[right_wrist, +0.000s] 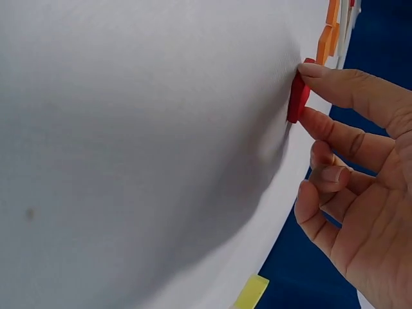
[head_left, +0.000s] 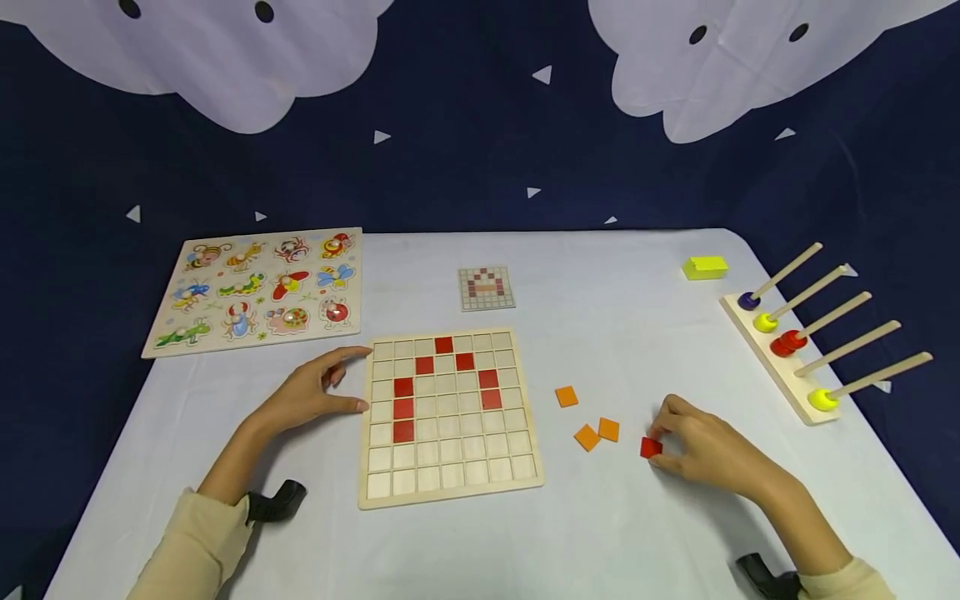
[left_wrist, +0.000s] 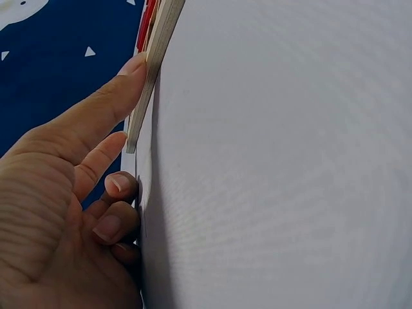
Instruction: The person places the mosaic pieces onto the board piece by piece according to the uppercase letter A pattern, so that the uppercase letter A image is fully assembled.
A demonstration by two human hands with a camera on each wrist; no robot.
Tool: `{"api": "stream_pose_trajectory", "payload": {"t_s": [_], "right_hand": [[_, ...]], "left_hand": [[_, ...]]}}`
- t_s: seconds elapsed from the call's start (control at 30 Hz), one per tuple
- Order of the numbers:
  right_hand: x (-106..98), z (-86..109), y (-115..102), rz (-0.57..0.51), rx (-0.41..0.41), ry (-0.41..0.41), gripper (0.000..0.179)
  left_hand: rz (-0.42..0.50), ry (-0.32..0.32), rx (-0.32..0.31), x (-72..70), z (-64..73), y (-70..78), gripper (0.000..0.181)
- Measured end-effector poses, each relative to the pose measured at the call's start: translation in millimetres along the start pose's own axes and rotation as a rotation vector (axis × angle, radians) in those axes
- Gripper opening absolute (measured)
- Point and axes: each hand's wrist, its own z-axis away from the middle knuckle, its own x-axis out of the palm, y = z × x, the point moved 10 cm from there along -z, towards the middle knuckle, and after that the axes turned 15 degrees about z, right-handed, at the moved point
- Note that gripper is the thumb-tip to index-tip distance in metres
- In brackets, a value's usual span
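Observation:
A wooden grid board (head_left: 450, 496) lies in the middle of the table, with several red square tiles (head_left: 403, 408) set in its cells in an arch-like pattern. My left hand (head_left: 303, 392) rests at the board's left edge, index finger and thumb stretched out to touch it. The left wrist view shows that thumb (left_wrist: 103, 103) against the board's side, the lower fingers bent. Right of the board, my right hand (head_left: 708, 446) pinches a red square tile (right_wrist: 299, 96) between thumb and index finger, at the table surface. Three orange tiles (head_left: 587, 437) lie between that hand and the board.
Behind the board lies a small pattern card (head_left: 487, 304). An insect picture puzzle (head_left: 255, 287) is at the back left. At the right stands a wooden stacker (head_left: 780, 367) with pegs and coloured beads; a yellow block (head_left: 705, 267) sits near it.

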Motion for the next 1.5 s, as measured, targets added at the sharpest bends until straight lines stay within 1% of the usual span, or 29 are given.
{"api": "stream_pose_trajectory", "payload": {"t_s": [0.3, 0.47, 0.57, 0.8, 1.0, 1.23, 1.5], "right_hand": [[-4, -2.9, -7, 0.024, -0.043, 0.04, 0.023], [-10, -7.1, -15, 0.029, -0.077, 0.079, 0.021], [-12, -11.8, -21, 0.021, -0.092, 0.084, 0.021], [-14, -25.3, -41, 0.002, -0.137, 0.071, 0.02], [-18, -40.0, -63, 0.0, -0.202, 0.089, 0.019], [-24, -56.0, -88, -0.023, -0.277, 0.121, 0.015], [-25, -73.0, -109, 0.003, -0.312, 0.094, 0.014]], "left_hand": [[-0.001, -0.001, 0.002, 0.8, -1.2, -0.7, 0.08], [-0.004, 0.003, 0.002, 0.2, -1.3, -1.4, 0.08], [-0.001, 0.004, 0.001, 0.1, -1.0, -1.0, 0.08], [0.003, 0.001, -0.002, 0.2, -1.1, -1.1, 0.08], [0.003, 0.005, -0.003, -0.6, -0.6, -1.6, 0.08], [0.025, 0.002, -0.015, 0.7, -0.9, -3.8, 0.079], [0.017, 0.007, -0.016, -0.1, -1.1, -3.7, 0.08]]}}
